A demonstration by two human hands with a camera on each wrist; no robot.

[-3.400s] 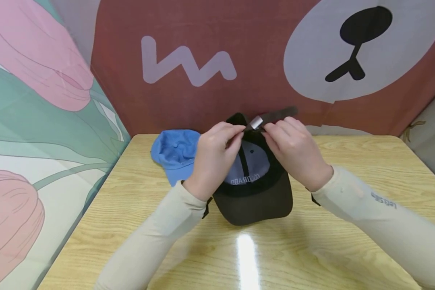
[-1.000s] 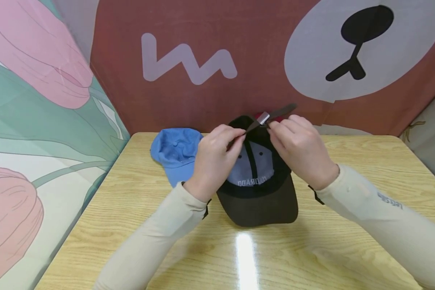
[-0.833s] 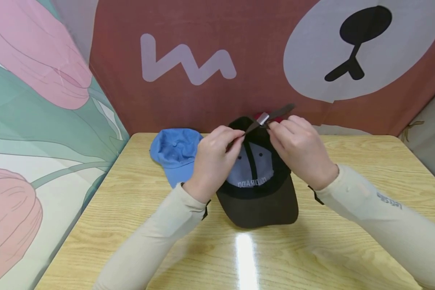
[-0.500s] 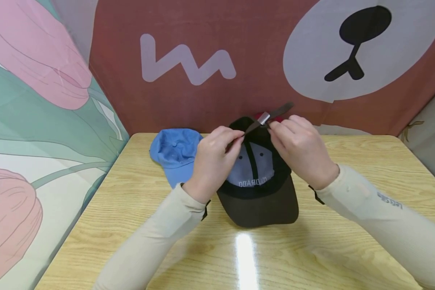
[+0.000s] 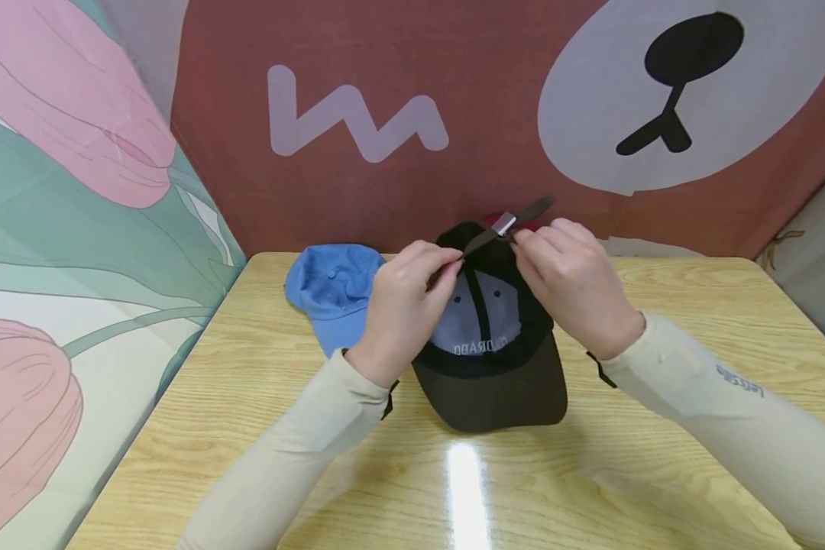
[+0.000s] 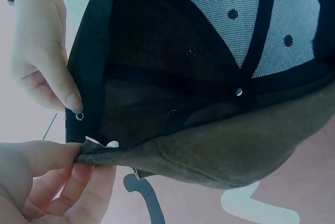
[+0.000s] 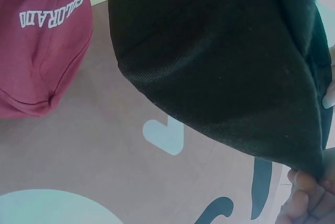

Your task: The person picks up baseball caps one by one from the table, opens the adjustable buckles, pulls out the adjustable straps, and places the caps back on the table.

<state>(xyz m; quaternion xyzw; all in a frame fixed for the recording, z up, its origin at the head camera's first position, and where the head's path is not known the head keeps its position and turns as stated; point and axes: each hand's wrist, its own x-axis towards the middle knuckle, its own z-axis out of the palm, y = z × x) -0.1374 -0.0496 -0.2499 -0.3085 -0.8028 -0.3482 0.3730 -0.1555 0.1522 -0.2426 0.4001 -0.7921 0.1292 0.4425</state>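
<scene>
Behind the dark brown baseball cap point(image 5: 488, 367) hangs a brown bear-print cloth point(image 5: 385, 191), with a tulip-print sheet point(image 5: 62, 252) off to its left; the wood-grain table point(image 5: 213, 397) spreads below and around the cap. The cap itself sits between the person's forearms, its inside turned toward the wearer, its brim on the near side and its back opening on the far side. Left of it and slightly behind lies a blue baseball cap point(image 5: 333, 286), partly covered by the left hand point(image 5: 402, 302); a maroon cap with COLORADO lettering point(image 7: 47, 51) is beyond it, mostly hidden in the head view. That left hand pinches the cap at the left corner of its back opening, where the strap point(image 5: 480, 242) begins; the right hand point(image 5: 576, 283) pinches the opposite corner, beside the metal clasp point(image 5: 504, 224). The strap passes through the clasp, its loose tail pointing away from the cap. The step looks like strap adjustment: best to steady the clasp side, keep the band flat and feed it through straight, since a twist could jam it. Neither neighbouring cap seems to block this, though the fingers hide both strap ends.
</scene>
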